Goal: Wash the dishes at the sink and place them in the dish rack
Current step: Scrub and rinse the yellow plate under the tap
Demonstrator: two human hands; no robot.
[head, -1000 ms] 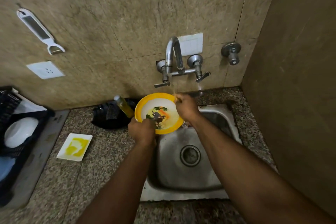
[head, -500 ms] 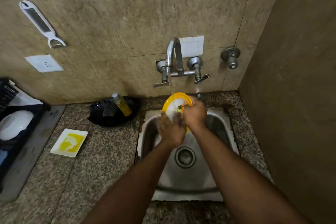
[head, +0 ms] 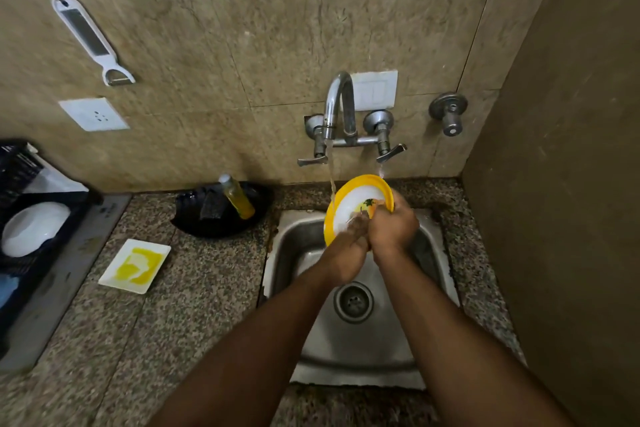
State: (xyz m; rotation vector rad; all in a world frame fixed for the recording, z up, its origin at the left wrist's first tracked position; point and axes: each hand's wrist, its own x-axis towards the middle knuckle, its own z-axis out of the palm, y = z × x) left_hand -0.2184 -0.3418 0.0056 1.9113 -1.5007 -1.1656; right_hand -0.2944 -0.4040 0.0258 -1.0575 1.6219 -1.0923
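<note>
A yellow-rimmed plate (head: 351, 199) with a printed white face stands tilted over the steel sink (head: 360, 350), under the stream running from the wall tap (head: 337, 104). My right hand (head: 393, 227) grips the plate's right rim, thumb over the edge. My left hand (head: 348, 248) is at the plate's lower part, its fingers lying on the wet white face. The black dish rack (head: 24, 267) sits at the far left with a white bowl (head: 33, 229) in it. The plate's lower half is hidden behind my hands.
A white square dish (head: 135, 265) smeared with yellow lies on the granite counter left of the sink. Behind it a black dish (head: 194, 222) holds a yellow soap bottle (head: 239, 198) and a sponge. A wall closes in on the right.
The plate has moved right from the counter edge to over the sink and tilted up under the stream. My left hand shifted from gripping its lower rim to lying on its face.
</note>
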